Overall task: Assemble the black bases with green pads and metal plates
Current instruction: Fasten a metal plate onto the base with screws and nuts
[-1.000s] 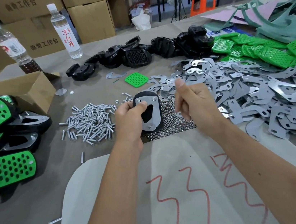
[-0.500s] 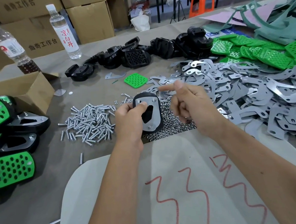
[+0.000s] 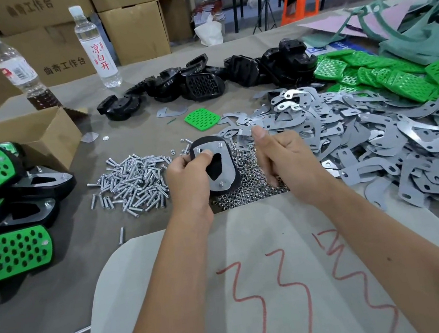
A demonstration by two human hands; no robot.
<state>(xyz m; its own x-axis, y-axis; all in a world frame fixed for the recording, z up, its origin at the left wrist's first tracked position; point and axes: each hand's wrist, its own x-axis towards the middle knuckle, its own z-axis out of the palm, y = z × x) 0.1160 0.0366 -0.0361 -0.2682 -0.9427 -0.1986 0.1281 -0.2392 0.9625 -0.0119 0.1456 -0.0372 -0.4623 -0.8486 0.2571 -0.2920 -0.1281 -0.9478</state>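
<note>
My left hand grips a black base held upright, thumb pressing a metal plate that lies on it with screw ends poking through. My right hand is just right of it, thumb up, fingers curled down into a pile of small nuts; whether the fingertips pinch a nut is hidden. Loose black bases lie at the back, green pads at the back right, and one green pad lies alone. Grey metal plates cover the right side.
A heap of screws lies left of my hands. Assembled pieces with green pads are stacked at the far left beside a cardboard box. Two bottles stand behind. A white sheet with red marks lies under my forearms.
My right hand has dropped from beside the base down onto the nut pile, its pointing index finger now curled under. My left hand keeps holding the base in place.
</note>
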